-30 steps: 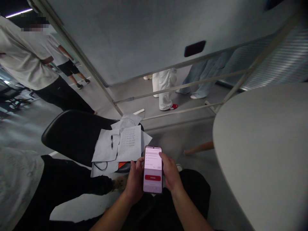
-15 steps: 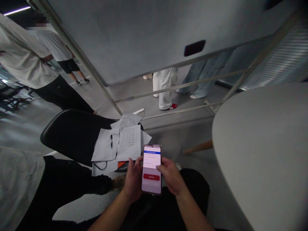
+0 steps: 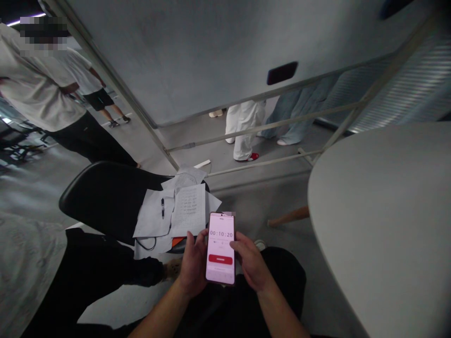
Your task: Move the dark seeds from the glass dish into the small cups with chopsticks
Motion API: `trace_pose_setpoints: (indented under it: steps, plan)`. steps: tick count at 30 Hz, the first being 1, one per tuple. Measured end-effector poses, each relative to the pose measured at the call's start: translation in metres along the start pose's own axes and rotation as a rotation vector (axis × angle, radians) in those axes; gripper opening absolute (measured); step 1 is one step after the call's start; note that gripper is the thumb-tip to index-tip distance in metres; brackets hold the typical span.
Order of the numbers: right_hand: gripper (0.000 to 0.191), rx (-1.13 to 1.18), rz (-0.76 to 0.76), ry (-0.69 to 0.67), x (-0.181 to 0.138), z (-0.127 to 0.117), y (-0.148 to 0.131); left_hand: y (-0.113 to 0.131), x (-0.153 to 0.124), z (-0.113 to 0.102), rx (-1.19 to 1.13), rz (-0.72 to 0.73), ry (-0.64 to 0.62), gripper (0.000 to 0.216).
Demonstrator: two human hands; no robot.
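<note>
A smartphone (image 3: 221, 272) is held upright between both hands above my lap, its lit screen showing 00:10:20 over a red button. My left hand (image 3: 193, 263) grips the phone's left side, thumb raised off the screen. On the other side, my right hand (image 3: 249, 260) closes around the right edge, its thumb tip at the screen's right margin. The fingers behind the phone are hidden. Just beyond my left hand, paper sheets (image 3: 189, 211) with a pen (image 3: 162, 208) on them lie on a black chair (image 3: 105, 197).
A white table (image 3: 384, 225) curves along my right. A whiteboard (image 3: 197, 56) on a metal frame stands ahead, with people's legs (image 3: 244, 131) visible beneath it. One person (image 3: 45, 89) stands at the far left; another person's leg (image 3: 105, 258) is close on my left.
The phone's screen has gone from a pop-up with a blue bar over a dimmed page to a bright timer display. My right thumb has shifted slightly toward the screen's edge.
</note>
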State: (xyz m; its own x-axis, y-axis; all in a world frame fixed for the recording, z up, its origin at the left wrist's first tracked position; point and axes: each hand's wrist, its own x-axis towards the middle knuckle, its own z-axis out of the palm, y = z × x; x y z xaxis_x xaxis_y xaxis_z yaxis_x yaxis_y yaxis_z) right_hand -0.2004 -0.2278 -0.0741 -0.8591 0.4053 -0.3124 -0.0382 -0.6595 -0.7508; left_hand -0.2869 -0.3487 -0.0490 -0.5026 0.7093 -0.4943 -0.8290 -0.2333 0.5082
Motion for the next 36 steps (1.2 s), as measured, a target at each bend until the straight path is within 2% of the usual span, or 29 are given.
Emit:
trace_pose_setpoints:
  steps: [7, 12, 36]
  plan:
    - [0.045, -0.046, -0.034, -0.082, -0.009, 0.004, -0.001, 0.002, -0.003, 0.008, -0.002, 0.025, 0.050, 0.064]
    - [0.055, -0.058, -0.065, -0.060, -0.011, 0.005, 0.008, 0.004, -0.004, 0.010, 0.012, 0.036, 0.059, 0.062]
    - [0.054, -0.154, -0.087, -0.066, -0.006, 0.006, 0.025, 0.001, 0.000, -0.004, 0.022, 0.081, 0.042, 0.058]
